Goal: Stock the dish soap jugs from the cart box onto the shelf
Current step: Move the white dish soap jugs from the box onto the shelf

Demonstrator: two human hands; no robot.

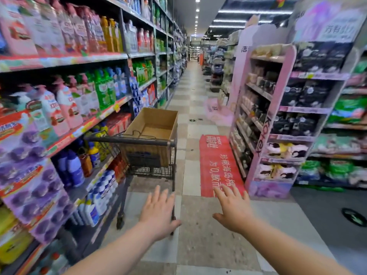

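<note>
A dark wire shopping cart (151, 167) stands in the aisle against the left shelving, its handle bar (131, 141) toward me. In its basket sits an open cardboard box (155, 124); the part of its inside that I see holds no jugs. Dish soap bottles and jugs (65, 108) fill the left shelves (83, 128). My left hand (157, 212) and my right hand (233, 210) reach forward with fingers spread, both short of the cart handle and holding nothing.
A pink display rack (278, 124) of packaged goods stands on the right of the aisle. A red floor sticker (216, 165) lies between it and the cart. A pink bag (213, 111) lies on the tiled floor further down. The aisle runs on straight ahead.
</note>
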